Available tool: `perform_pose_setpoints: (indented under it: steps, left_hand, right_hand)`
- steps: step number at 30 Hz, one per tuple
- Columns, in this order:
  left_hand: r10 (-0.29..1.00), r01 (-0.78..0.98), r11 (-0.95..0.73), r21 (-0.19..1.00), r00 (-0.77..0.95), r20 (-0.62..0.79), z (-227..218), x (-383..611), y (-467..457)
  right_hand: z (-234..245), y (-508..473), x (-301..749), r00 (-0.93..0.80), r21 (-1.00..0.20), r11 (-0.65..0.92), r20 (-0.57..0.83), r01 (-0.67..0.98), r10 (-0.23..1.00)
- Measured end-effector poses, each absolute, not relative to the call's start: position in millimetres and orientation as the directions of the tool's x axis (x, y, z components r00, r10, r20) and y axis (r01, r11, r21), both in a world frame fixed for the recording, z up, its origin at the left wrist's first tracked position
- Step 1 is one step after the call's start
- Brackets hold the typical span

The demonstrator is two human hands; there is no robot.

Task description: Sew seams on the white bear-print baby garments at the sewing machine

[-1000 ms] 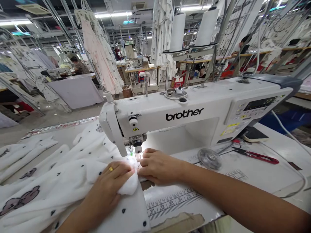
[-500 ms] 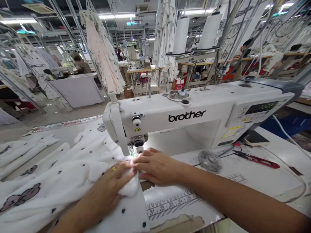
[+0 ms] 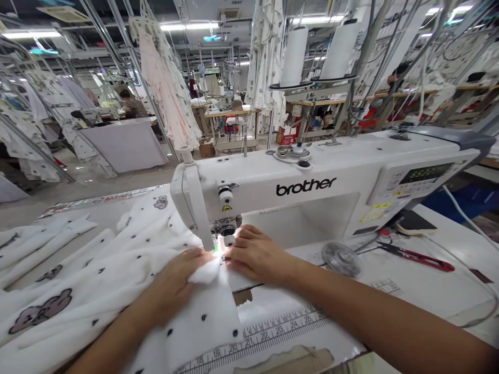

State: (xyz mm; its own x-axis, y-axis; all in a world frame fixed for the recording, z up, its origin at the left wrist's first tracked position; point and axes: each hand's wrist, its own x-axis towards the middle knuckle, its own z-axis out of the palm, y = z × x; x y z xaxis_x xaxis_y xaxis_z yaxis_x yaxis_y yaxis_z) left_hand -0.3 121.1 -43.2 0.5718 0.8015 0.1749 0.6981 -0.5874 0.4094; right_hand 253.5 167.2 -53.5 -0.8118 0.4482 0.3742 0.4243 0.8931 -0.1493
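Observation:
White fleecy fabric [image 3: 117, 270] with small dark dots and printed brown bears spreads over the machine table and runs beneath the needle area. My left hand [image 3: 181, 272] lies on the cloth just left of the needle, its fingers stretched forward and slightly blurred. Close to the presser foot, my right hand [image 3: 255, 254] has its bent fingers closed at the cloth's edge; its fingertips are partly hidden. Above both hands stands the white brother sewing machine [image 3: 241, 179], its lamp lighting the sewing spot. A loose cloth corner hangs toward me below the left hand.
A printed ruler [image 3: 280, 330] runs along the table's front. Red-handled thread snips [image 3: 419, 255] and a clear round dish [image 3: 341, 258] lie right of my forearm. White thread cones [image 3: 294, 57] stand behind the machine. Farther back are hanging garments [image 3: 167, 88] and other workstations.
The left hand has slid a little forward and left, its fingers flatter on the cloth. The right hand's fingers are drawn closer together. The fabric's front edge has shifted, uncovering more ruler.

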Motion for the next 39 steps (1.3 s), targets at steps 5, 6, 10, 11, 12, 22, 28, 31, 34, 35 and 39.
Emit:
perform_pose_setpoints:
  steps: [5,6,10,11,12,22,28,31,34,35,39]
  left_hand:
    - [0.943,0.730,-0.301,0.613,0.322,0.078,-39.4,-0.3,128.8]
    - [0.943,0.727,-0.302,0.617,0.322,0.082,-38.0,1.1,129.0]
    - [0.875,0.682,-0.451,0.575,0.464,0.137,-34.0,7.7,123.8]
    - [0.857,0.684,-0.488,0.542,0.494,0.148,-34.7,8.7,121.8]
    - [0.842,0.696,-0.520,0.495,0.515,0.161,-36.2,9.4,120.0]
    - [0.565,0.645,-0.755,-0.119,0.732,0.381,-43.1,16.1,110.4]
    - [0.533,0.608,-0.783,-0.132,0.765,0.360,-42.2,16.2,107.9]
    - [0.572,0.629,-0.773,-0.082,0.747,0.339,-44.0,14.9,106.5]
    - [0.603,0.641,-0.767,-0.043,0.741,0.294,-42.9,15.4,105.1]
    - [0.615,0.646,-0.763,-0.027,0.738,0.279,-42.4,15.6,104.8]
    - [0.632,0.647,-0.761,0.037,0.728,0.265,-43.9,14.7,105.3]
  right_hand:
    - [-49.8,168.4,254.5,-0.842,-0.166,0.913,0.354,0.372,0.408]
    - [-49.2,167.7,254.8,-0.853,-0.170,0.919,0.344,0.355,0.393]
    - [-47.8,164.3,254.5,-0.878,-0.150,0.936,0.324,0.319,0.352]
    - [-47.6,163.6,254.1,-0.878,-0.139,0.934,0.320,0.328,0.356]
    - [-47.3,163.0,253.7,-0.876,-0.129,0.931,0.315,0.340,0.364]
    - [-43.3,158.9,251.3,-0.870,-0.117,0.912,0.274,0.393,0.410]
    - [-46.6,158.3,251.1,-0.854,-0.125,0.904,0.299,0.408,0.427]
    - [-46.7,158.1,252.1,-0.847,-0.131,0.907,0.326,0.400,0.421]
    - [-47.6,158.2,252.8,-0.845,-0.116,0.920,0.366,0.374,0.390]
    - [-48.3,158.2,252.8,-0.846,-0.110,0.921,0.367,0.373,0.387]
    - [-51.0,157.1,252.2,-0.852,-0.079,0.907,0.317,0.414,0.417]
